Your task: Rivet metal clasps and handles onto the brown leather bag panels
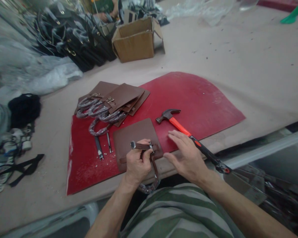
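My left hand (138,164) is closed around a short metal punch (139,145), its shiny round end pointing left. The punch's other end is by a silver fitting (151,147) on a brown leather bag panel (136,132), which lies flat at the table edge. From the fitting a plastic-wrapped handle (149,188) loops down over the edge. With fingers spread and nothing held, my right hand (187,157) hovers right of the panel. Beside it lies a claw hammer (180,125) with an orange and black handle, its head on the red mat (188,96).
Several brown panels with wrapped handles (124,94) are stacked behind. Two slim metal tools (98,147) lie left on the mat. Farther back are a cardboard box (134,44), black bags (81,46) and another person's hand (103,16). A black strap (27,167) lies left.
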`<action>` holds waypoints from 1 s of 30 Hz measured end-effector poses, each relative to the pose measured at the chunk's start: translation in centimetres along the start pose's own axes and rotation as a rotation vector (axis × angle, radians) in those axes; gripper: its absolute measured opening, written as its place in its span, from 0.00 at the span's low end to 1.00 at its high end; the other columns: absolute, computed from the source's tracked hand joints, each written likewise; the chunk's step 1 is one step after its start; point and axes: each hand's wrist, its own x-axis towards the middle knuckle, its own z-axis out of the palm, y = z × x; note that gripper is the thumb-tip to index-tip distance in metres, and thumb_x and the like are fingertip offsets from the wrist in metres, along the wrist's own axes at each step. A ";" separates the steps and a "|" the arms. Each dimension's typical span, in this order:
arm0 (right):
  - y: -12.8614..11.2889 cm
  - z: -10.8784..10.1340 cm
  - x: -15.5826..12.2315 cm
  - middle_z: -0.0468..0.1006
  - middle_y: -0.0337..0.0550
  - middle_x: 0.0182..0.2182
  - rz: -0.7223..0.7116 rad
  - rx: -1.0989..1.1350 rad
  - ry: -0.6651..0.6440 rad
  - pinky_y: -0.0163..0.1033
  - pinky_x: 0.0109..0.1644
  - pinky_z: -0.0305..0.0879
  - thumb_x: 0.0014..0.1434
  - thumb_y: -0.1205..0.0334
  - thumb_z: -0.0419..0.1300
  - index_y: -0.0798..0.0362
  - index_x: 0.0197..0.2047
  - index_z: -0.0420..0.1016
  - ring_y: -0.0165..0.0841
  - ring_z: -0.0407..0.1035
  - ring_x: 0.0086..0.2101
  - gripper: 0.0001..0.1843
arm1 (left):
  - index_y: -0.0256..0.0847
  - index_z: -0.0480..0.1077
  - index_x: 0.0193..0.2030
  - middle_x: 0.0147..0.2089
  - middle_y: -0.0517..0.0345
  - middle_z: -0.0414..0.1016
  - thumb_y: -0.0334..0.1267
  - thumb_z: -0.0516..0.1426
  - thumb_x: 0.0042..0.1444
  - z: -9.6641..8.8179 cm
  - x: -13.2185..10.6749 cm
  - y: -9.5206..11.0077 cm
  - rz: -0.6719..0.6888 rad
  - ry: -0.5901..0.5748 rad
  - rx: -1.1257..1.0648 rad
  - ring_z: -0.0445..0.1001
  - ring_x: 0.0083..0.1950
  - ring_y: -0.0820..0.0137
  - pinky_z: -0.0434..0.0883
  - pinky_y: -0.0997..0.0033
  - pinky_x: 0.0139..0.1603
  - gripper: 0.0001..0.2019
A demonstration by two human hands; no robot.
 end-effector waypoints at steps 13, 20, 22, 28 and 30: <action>2.5 -4.8 3.2 0.73 0.50 0.36 0.513 -0.279 -0.368 0.43 0.38 0.65 0.59 0.65 0.55 0.55 0.40 0.71 0.40 0.70 0.34 0.07 | 0.40 0.71 0.48 0.47 0.50 0.80 0.29 0.55 0.60 0.6 0.3 -0.1 0.003 -0.116 -0.088 0.80 0.48 0.64 0.76 0.66 0.50 0.10; 0.3 -5.0 6.2 0.64 0.35 0.23 0.856 0.375 -0.610 0.35 0.22 0.59 0.60 0.59 0.50 0.50 0.31 0.60 0.27 0.58 0.18 0.07 | 0.41 0.71 0.45 0.44 0.53 0.79 0.28 0.55 0.60 0.9 0.1 -0.3 -0.048 -0.124 -0.152 0.79 0.46 0.65 0.74 0.67 0.49 0.08; -1.1 -5.9 6.3 0.60 0.32 0.21 0.844 0.406 -0.572 0.34 0.18 0.55 0.65 0.52 0.43 0.48 0.31 0.57 0.25 0.53 0.16 0.13 | 0.42 0.71 0.43 0.42 0.54 0.79 0.28 0.55 0.59 0.9 0.2 -0.2 -0.056 -0.127 -0.162 0.78 0.44 0.66 0.73 0.68 0.48 0.08; -6.4 -11.3 5.7 0.59 0.31 0.18 0.204 0.027 -0.098 0.34 0.21 0.48 0.68 0.44 0.44 0.47 0.30 0.57 0.27 0.54 0.17 0.20 | 0.43 0.71 0.41 0.39 0.56 0.78 0.28 0.56 0.59 0.8 0.4 0.1 -0.081 -0.147 -0.177 0.77 0.42 0.66 0.71 0.69 0.46 0.07; -7.3 -12.5 5.3 0.59 0.31 0.17 -0.014 -0.162 -0.082 0.36 0.21 0.44 0.69 0.49 0.45 0.47 0.30 0.57 0.27 0.53 0.16 0.17 | 0.42 0.71 0.41 0.39 0.56 0.78 0.28 0.56 0.58 0.8 0.4 0.2 -0.087 -0.152 -0.174 0.77 0.41 0.67 0.71 0.69 0.45 0.07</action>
